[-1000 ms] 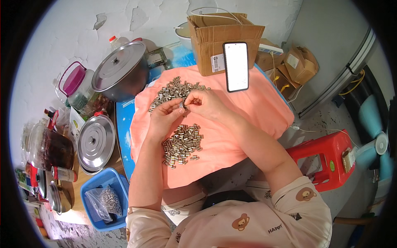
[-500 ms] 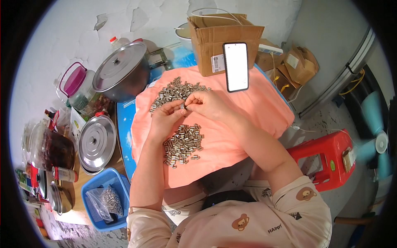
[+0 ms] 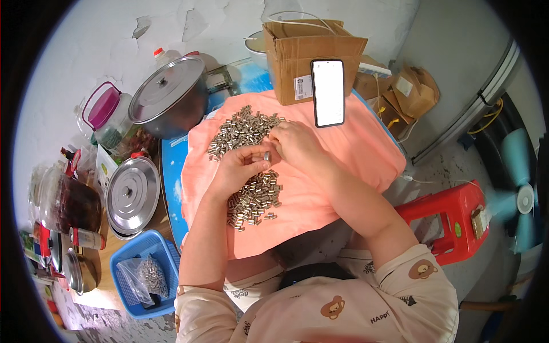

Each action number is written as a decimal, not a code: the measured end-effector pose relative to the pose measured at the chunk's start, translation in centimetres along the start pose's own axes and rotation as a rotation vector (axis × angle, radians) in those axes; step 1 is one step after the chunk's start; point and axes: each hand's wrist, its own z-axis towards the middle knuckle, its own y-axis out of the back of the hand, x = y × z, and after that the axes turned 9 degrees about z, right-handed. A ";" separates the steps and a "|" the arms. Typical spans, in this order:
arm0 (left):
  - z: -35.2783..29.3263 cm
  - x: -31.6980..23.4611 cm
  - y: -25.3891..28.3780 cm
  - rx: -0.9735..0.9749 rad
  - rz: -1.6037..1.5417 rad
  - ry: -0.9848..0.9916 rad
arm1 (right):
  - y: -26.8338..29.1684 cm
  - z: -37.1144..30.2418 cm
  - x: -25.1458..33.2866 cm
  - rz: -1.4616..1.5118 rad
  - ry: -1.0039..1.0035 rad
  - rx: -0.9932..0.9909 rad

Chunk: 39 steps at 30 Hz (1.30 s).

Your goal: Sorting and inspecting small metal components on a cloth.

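Head view: at the centre of the frame, the left hand [image 3: 239,168] pinches a small metal cylinder [image 3: 267,155] between thumb and fingertips. The right hand [image 3: 294,142] curls at the upper heap's right edge; whether its fingers grip anything cannot be told. The cylinder is smooth, silvery and shiny. Similar short pieces form an upper heap [image 3: 243,130] and a lower heap [image 3: 254,203] on soft, creased peach cloth [image 3: 349,154]. At upper centre, a corrugated cardboard box [image 3: 286,60] bears a white printed label [image 3: 303,87]; dark lettering [image 3: 380,316] marks the cream shirt [image 3: 354,291], lower right.
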 end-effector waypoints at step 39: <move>0.6 1.0 0.9 -0.147 -0.271 -0.026 | 0.1 -0.1 2.3 0.662 -0.136 -0.021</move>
